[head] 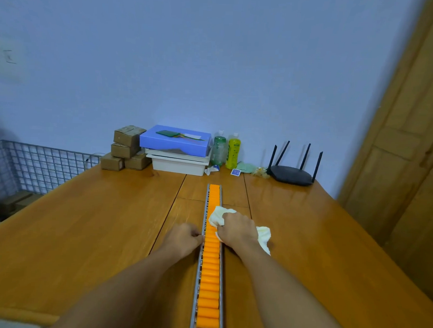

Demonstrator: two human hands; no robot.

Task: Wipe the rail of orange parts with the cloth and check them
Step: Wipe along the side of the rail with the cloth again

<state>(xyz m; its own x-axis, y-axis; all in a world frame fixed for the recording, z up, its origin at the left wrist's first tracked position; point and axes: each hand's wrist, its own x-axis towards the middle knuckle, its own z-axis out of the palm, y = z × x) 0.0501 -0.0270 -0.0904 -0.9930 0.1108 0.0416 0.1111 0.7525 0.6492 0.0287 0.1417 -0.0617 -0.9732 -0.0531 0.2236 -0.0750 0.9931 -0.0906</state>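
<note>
A person's right hand (237, 230) is clenched around a bunched cream cloth (217, 216) and presses it down on a row of orange parts (209, 291), roughly a third of the way from the far end of the metal rail (197, 283) that carries them. The rail lies lengthwise down the middle of a wooden desk (86, 220), running from the near edge of the view straight away from the person. One end of the cloth sticks out ahead of the knuckles over the parts, while the other spills off to the right of the rail onto the desk. The left hand (183, 237), fingers curled, holds the rail's left edge level with the right hand. Against the pale blue wall at the back of the desk stand a stack of small cardboard boxes (127, 146), a blue box (174, 140) atop white trays (178, 165), a green bottle (219, 149) beside a yellow bottle (233, 152), and a black router (292, 174) with four antennas raised. A wire basket (33, 164) sits past the desk's left edge, and a wooden door (407, 146) fills the right side.
</note>
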